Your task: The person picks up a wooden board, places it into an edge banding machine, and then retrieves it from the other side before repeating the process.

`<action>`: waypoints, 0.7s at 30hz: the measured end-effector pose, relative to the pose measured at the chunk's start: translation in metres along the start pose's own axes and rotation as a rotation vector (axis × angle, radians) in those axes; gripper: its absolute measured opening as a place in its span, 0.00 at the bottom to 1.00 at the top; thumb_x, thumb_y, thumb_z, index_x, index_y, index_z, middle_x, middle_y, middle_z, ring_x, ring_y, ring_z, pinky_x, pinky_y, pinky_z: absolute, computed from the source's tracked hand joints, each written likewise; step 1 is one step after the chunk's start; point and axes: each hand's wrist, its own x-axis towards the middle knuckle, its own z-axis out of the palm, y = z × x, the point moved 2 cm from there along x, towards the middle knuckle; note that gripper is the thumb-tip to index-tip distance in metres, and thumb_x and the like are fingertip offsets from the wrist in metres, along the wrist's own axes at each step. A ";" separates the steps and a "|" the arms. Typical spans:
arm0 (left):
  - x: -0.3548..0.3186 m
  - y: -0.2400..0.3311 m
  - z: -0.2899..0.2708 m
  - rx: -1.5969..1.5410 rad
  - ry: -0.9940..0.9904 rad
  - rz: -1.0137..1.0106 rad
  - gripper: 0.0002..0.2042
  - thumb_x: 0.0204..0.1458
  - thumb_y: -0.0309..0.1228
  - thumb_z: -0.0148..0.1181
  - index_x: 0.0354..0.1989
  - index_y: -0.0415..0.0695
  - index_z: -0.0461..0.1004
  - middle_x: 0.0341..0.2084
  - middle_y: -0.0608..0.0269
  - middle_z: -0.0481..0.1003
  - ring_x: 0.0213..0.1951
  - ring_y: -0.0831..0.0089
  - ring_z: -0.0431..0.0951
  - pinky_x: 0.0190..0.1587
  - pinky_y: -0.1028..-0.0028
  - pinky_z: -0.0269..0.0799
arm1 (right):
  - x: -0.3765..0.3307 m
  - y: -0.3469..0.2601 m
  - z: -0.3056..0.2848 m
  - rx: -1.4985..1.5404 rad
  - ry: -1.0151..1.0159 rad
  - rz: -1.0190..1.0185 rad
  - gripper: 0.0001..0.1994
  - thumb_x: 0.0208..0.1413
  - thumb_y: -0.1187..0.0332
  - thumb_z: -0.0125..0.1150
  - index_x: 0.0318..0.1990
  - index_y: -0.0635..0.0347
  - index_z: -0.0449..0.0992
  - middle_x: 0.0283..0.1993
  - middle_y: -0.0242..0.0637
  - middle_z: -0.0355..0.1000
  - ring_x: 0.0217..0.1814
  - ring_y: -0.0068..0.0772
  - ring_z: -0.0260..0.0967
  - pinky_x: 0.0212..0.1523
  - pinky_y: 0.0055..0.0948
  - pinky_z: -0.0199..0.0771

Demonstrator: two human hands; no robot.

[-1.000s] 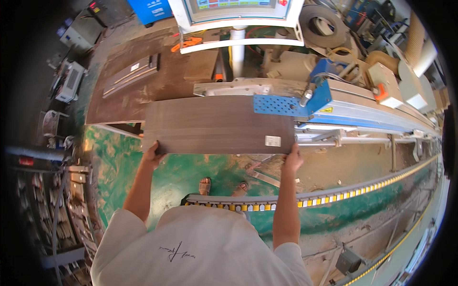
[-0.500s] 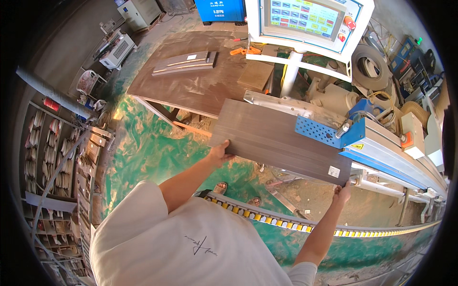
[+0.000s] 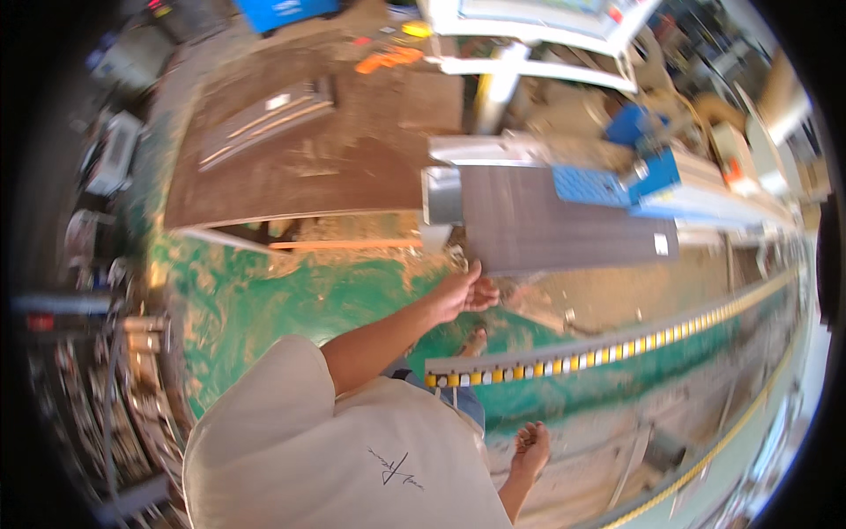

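A dark brown panel with a small white label near its right end lies partly under the blue perforated guard of a machine. My left hand is at the panel's near left corner. Its thumb points up against the edge, while the other fingers curl loosely below it, not wrapped round the board. Away from the panel, my right hand hangs low beside my body, fingers half bent and apart, with nothing in it. Motion blur softens the picture.
A brown worktable at the left carries stacked strips and an orange tool. A control screen on a white post stands behind. A yellow-and-white roller rail curves between me and the machine. Shelves line the left.
The panel has moved right and turned straighter along the machine. My right hand has let go and dropped toward my body. My left hand has loosened at the panel's corner. The view has shifted.
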 end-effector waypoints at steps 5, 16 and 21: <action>0.026 0.005 0.042 -0.012 -0.011 -0.056 0.21 0.61 0.47 0.50 0.43 0.37 0.71 0.37 0.50 0.78 0.42 0.61 0.79 0.47 0.64 0.76 | -0.109 0.089 -0.062 -0.063 0.157 0.079 0.12 0.62 0.67 0.53 0.50 0.63 0.71 0.36 0.40 0.77 0.30 0.32 0.77 0.25 0.28 0.80; 0.173 -0.029 0.027 -0.215 -0.626 -0.764 0.11 0.61 0.36 0.51 0.43 0.43 0.75 0.36 0.62 0.79 0.39 0.69 0.79 0.43 0.70 0.77 | -0.435 0.418 -0.250 0.217 1.181 0.051 0.08 0.55 0.68 0.55 0.29 0.62 0.75 0.23 0.35 0.73 0.22 0.28 0.69 0.21 0.28 0.68; 0.082 -0.098 0.023 0.216 -0.839 -0.340 0.21 0.66 0.42 0.45 0.53 0.37 0.73 0.54 0.53 0.74 0.54 0.62 0.75 0.57 0.64 0.73 | -0.550 0.541 -0.336 -0.120 1.953 0.240 0.11 0.56 0.65 0.54 0.39 0.60 0.79 0.34 0.43 0.78 0.38 0.39 0.76 0.42 0.36 0.74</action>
